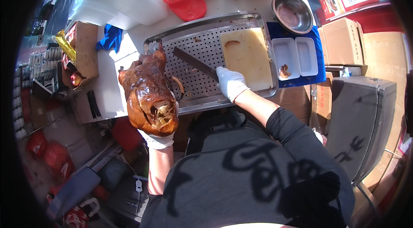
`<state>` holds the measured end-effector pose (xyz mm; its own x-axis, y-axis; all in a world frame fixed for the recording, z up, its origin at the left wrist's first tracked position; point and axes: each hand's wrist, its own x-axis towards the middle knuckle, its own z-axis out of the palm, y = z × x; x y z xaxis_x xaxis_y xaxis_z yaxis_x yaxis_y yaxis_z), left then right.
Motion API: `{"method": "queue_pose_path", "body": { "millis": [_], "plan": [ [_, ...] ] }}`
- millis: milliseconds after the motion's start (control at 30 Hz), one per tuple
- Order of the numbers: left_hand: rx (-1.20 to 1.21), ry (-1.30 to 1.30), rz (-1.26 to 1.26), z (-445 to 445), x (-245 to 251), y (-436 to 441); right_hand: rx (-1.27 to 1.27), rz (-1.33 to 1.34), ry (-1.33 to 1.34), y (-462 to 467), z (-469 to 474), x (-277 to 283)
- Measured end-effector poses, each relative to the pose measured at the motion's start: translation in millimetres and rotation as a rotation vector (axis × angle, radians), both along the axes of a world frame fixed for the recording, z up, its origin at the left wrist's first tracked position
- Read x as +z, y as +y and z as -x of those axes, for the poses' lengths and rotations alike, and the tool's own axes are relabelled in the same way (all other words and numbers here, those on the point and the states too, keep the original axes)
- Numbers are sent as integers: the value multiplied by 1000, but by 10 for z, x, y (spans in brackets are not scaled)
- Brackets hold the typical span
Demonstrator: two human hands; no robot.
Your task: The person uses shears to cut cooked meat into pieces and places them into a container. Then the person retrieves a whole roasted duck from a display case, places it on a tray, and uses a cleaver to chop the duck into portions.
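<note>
My left hand (pixel 158 139), in a white glove, holds a glossy brown roast bird (pixel 146 90) from below, over the left front of a perforated metal tray (pixel 211 31). Most of the fingers are hidden behind the bird. Pale flesh shows through an opening at its near end. My gloved right hand (pixel 232 82) grips a long dark-bladed knife (pixel 193 61), its blade slanting to the far left above the tray. Just beyond that hand lies a pale yellow cutting board (pixel 248 60) with a brown scrap (pixel 231 43) on it. A curved brown piece (pixel 177 86) rests beside the bird.
Right of the tray, two white plastic containers (pixel 286 54) stand on a blue cloth (pixel 319 50), one holding a brown piece. A steel bowl (pixel 292 13) is behind them. A red lid (pixel 190 6) lies at the back. At left are an open cardboard box (pixel 86 50) and a black object (pixel 93 104).
</note>
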<state>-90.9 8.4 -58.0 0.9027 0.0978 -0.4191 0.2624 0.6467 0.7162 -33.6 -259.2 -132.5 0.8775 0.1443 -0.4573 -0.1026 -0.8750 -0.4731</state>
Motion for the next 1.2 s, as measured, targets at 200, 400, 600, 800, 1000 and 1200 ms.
{"method": "queue_pose_path", "body": {
  "millis": [200,400,600,800,1000,1200],
  "plan": [
    [-2,-16,-134,11,47,12,-101,-207,256,74,-65,264],
    [-198,-28,-50,-40,34,-234,-395,-725,2,-411,-28,780],
    [-519,-207,-474,-88,-531,-635,344,-237,-623,-345,-34,1326],
    [-423,-267,-605,-321,201,-1039,219,-246,-572,-300,-5,1361],
    [-477,-387,-861,-350,340,-1078,217,-221,-650,-263,-14,1306],
    [-546,-401,-1033,-275,190,-975,282,-226,-669,-250,-9,1273]
  ]
}}
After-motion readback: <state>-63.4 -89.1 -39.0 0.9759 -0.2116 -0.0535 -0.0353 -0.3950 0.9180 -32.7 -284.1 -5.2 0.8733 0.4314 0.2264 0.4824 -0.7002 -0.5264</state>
